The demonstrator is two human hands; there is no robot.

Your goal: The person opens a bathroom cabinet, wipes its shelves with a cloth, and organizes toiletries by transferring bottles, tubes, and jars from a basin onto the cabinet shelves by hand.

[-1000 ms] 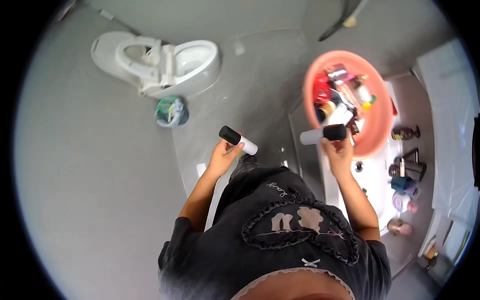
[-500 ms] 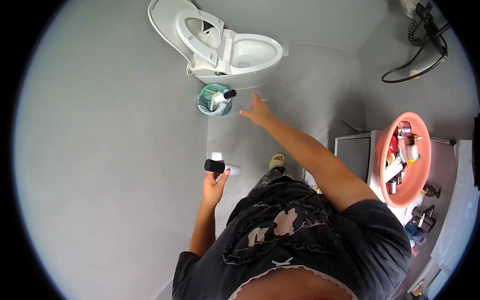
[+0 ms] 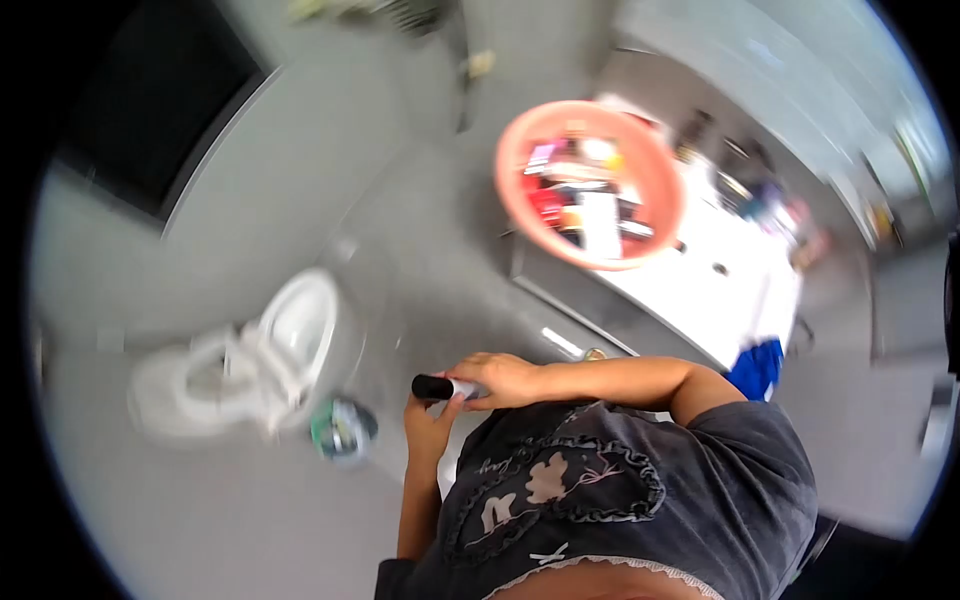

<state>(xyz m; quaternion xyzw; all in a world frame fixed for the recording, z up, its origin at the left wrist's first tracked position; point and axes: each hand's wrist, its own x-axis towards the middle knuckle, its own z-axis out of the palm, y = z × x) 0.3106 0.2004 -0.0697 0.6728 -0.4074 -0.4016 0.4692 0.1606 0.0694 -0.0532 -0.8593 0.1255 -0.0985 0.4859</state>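
In the head view, the bottle (image 3: 450, 386) is near seven o'clock from the middle, black cap on, not yet put down. The pink tub (image 3: 664, 180) at one o'clock holds lots of things; the bin (image 3: 369, 424) at eight o'clock from the hands holds some. The left hand (image 3: 428, 428) pinches the bottle. The right hand (image 3: 503, 379) bends around its pale end; I can't tell if it grips.

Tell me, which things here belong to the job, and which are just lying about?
In the job:
- Black-capped bottle, held by the left hand, right hand at its pale end
- Probably the pink tub of mixed items
- Possibly the bin

Just about:
- Toilet
- Blue item
- Blurred containers on the white counter
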